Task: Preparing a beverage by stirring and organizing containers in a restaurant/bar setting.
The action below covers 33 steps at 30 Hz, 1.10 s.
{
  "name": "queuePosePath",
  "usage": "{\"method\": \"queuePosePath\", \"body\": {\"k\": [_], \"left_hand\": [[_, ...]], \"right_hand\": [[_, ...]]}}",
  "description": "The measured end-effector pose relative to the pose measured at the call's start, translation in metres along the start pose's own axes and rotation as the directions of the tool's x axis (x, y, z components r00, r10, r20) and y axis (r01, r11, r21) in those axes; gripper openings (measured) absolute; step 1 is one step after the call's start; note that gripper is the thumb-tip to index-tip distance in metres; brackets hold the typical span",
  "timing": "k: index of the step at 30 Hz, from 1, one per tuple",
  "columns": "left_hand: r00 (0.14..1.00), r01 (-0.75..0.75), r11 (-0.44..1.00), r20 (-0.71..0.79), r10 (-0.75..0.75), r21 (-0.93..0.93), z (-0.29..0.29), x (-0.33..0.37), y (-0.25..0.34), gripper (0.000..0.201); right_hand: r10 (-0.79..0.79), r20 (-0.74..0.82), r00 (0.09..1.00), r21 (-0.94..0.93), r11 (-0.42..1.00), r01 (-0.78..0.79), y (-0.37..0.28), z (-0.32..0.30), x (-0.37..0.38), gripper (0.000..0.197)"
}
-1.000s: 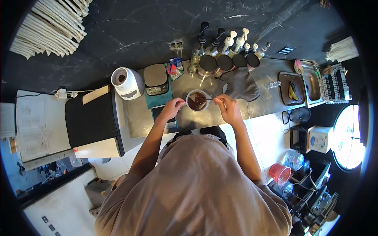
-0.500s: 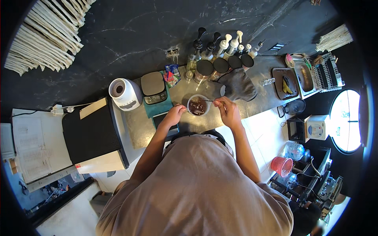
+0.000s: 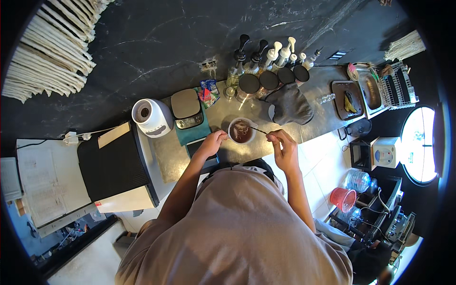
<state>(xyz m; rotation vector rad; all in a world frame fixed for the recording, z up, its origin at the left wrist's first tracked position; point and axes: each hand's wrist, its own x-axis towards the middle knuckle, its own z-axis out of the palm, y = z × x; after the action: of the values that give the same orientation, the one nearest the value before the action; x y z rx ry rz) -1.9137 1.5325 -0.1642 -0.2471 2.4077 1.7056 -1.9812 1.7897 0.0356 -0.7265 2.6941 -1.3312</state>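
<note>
A round, pale-rimmed cup [image 3: 241,131] of brown liquid stands on the metal counter, with light glinting off its surface. My left hand [image 3: 212,144] is at the cup's left side, thumb and fingers closed at its rim. Between the closed fingers of my right hand [image 3: 285,148], to the right of the cup, is the thin dark handle of a spoon [image 3: 260,130]. That handle slants over the cup's right rim, and its far end is hidden in the liquid.
Left of the cup, a kitchen scale [image 3: 186,105] sits on a teal cloth [image 3: 198,129] beside a white blender base [image 3: 153,118]. Behind are colourful packets [image 3: 208,93], dark-lidded jars [image 3: 249,84] and pump bottles [image 3: 238,66]. A dark grey cloth [image 3: 293,105] lies to the right, before the sink [image 3: 371,90].
My right hand has moved right and toward me, and more of the spoon's handle shows. The liquid looks lighter and less foamy. My left hand stays at the cup.
</note>
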Motion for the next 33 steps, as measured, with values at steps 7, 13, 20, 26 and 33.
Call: {"method": "queuePosePath", "body": {"k": [7, 13, 20, 26, 33], "left_hand": [[0.998, 0.038, 0.998, 0.046, -0.041, 0.059, 0.001, 0.009, -0.014, 0.025], [0.997, 0.059, 0.998, 0.052, -0.06, 0.014, 0.001, 0.008, -0.009, 0.024], [0.997, 0.069, 0.997, 0.028, -0.07, 0.04, 0.003, 0.0, 0.001, 0.026], [0.999, 0.045, 0.999, 0.012, -0.045, 0.007, 0.003, 0.001, 0.005, 0.021], [0.998, 0.059, 0.998, 0.031, -0.06, 0.025, 0.001, 0.002, 0.007, 0.024]], "right_hand": [[0.002, 0.004, 1.0, -0.017, 1.0, -0.002, 0.035, 0.019, -0.003, 0.013], [0.028, -0.045, 0.999, 0.017, 0.999, -0.027, 0.044, 0.013, 0.001, 0.014], [0.028, 0.015, 0.999, 0.046, 0.999, -0.029, 0.043, 0.005, -0.007, 0.018], [-0.03, -0.017, 0.999, -0.021, 0.999, 0.029, 0.048, 0.006, -0.002, 0.015], [-0.083, 0.001, 0.997, -0.047, 0.995, 0.082, 0.035, -0.004, -0.007, 0.017]]}}
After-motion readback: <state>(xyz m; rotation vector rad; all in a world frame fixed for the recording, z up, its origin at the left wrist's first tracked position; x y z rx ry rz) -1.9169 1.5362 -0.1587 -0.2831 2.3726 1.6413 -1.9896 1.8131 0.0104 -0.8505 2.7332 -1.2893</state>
